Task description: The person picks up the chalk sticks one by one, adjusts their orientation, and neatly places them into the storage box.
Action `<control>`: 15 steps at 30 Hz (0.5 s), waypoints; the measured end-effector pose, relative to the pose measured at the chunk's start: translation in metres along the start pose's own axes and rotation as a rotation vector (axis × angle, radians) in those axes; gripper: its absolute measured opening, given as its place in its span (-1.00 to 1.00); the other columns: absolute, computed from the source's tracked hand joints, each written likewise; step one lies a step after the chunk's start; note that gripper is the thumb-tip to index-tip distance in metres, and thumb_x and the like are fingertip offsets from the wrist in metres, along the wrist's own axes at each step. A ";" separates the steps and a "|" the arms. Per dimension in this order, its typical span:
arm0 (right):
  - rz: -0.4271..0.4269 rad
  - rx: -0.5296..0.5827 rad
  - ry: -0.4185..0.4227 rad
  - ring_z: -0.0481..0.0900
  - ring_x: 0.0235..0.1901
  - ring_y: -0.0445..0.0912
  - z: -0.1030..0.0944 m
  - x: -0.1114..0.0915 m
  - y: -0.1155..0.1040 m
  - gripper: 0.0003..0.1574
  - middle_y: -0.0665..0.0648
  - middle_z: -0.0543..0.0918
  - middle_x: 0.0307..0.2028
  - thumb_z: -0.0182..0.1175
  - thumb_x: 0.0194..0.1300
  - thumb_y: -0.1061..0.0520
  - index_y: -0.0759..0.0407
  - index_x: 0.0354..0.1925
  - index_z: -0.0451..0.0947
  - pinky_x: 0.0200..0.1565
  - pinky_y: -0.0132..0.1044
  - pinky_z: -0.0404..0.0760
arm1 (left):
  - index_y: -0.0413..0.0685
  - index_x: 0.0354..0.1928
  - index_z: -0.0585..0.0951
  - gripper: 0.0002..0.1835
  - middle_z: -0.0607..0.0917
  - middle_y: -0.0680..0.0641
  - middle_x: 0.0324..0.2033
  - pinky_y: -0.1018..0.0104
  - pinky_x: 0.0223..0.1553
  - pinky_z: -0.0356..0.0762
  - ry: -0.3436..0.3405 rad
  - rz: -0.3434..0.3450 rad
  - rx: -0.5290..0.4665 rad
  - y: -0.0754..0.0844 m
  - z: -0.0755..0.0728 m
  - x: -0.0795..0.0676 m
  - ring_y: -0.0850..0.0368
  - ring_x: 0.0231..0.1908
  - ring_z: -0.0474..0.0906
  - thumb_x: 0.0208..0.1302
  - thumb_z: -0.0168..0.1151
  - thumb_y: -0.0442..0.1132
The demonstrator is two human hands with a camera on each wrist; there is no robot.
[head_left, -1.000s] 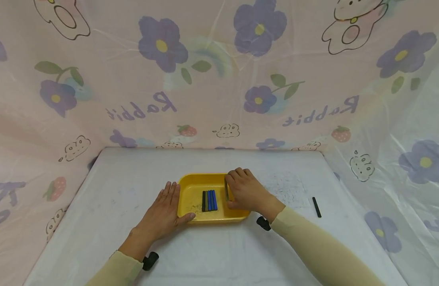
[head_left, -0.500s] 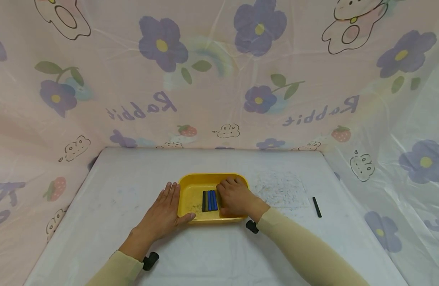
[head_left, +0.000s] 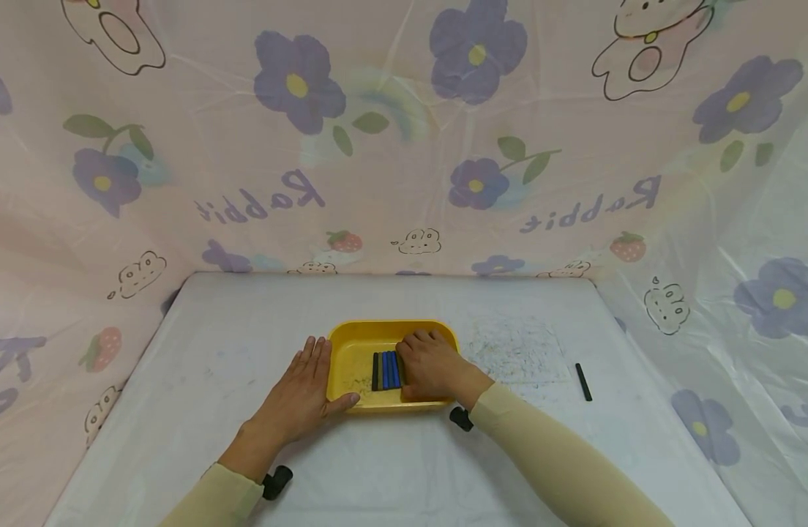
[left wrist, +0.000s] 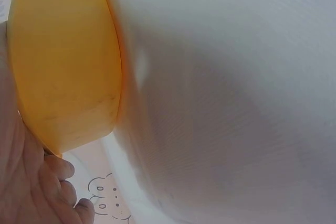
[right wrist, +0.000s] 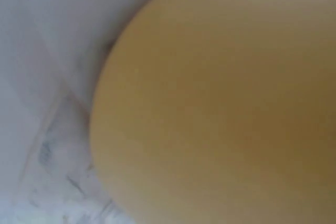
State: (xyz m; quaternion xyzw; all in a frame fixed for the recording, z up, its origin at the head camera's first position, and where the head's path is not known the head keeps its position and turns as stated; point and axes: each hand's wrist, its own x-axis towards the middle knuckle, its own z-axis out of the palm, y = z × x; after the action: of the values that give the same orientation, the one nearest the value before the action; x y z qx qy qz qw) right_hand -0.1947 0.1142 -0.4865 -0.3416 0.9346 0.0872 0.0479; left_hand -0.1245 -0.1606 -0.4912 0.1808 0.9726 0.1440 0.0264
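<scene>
A shallow yellow plastic tray [head_left: 358,338] lies on the table in the head view. Inside it, several dark and blue crayon-like sticks [head_left: 389,370] lie side by side. My left hand [head_left: 297,399] rests against the tray's left side, fingers straight and thumb over the near-left corner; the left wrist view shows this hand along the tray's outer wall [left wrist: 65,61]. My right hand [head_left: 433,367] reaches into the tray's right half and pinches a dark olive stick [head_left: 402,371] beside the row, largely covered by the fingers. Blurred yellow tray wall [right wrist: 220,103] fills most of the right wrist view.
One black stick [head_left: 583,382] lies alone on the white-covered table [head_left: 246,322], far to the right. Between it and the tray is a patch of dark smudges [head_left: 516,351]. A patterned curtain [head_left: 391,168] encloses the back and sides.
My right hand has brought the olive stick from the tray's right rim leftward and down, beside the row. In the last half second it barely moved. My left hand has stayed in place.
</scene>
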 end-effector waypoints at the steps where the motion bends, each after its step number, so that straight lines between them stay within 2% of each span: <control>1: 0.001 0.004 -0.003 0.48 0.17 0.01 0.000 -0.001 0.001 -0.07 0.06 0.62 0.22 0.33 0.22 -0.45 0.07 0.32 0.51 0.20 -0.06 0.48 | -0.41 0.65 -0.05 0.24 0.06 -0.40 0.64 -0.20 0.63 0.00 0.001 0.001 -0.002 0.000 0.000 0.000 -0.30 0.67 -0.15 0.42 0.00 0.54; 6: 0.009 0.034 0.022 0.46 0.25 0.04 -0.010 -0.012 0.010 -0.01 0.10 0.59 0.29 0.33 0.27 -0.45 0.12 0.40 0.46 0.30 0.02 0.47 | -0.42 0.65 -0.06 0.24 0.05 -0.40 0.64 -0.20 0.63 0.00 -0.002 0.004 -0.006 0.001 0.000 0.001 -0.31 0.67 -0.15 0.42 0.02 0.52; 10: 0.036 0.048 0.161 0.49 0.21 0.08 -0.023 -0.034 0.032 -0.10 0.15 0.61 0.25 0.38 0.30 -0.31 0.19 0.37 0.49 0.26 0.06 0.50 | -0.42 0.65 -0.06 0.24 0.04 -0.40 0.64 -0.20 0.63 0.00 -0.007 0.001 -0.008 0.002 0.000 0.001 -0.31 0.67 -0.16 0.42 0.03 0.52; 15: 0.110 0.017 0.305 0.51 0.17 0.13 -0.032 -0.077 0.071 -0.15 0.19 0.63 0.19 0.44 0.25 -0.22 0.25 0.30 0.53 0.21 0.12 0.51 | -0.43 0.64 -0.06 0.24 0.04 -0.41 0.64 -0.21 0.63 0.00 0.001 -0.001 -0.014 0.002 -0.001 -0.001 -0.32 0.66 -0.15 0.43 0.03 0.51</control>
State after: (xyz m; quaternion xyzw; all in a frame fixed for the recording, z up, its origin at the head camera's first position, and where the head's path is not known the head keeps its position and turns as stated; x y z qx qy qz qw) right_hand -0.1823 0.2098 -0.4349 -0.2986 0.9490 0.0289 -0.0964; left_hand -0.1236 -0.1597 -0.4894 0.1803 0.9716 0.1509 0.0273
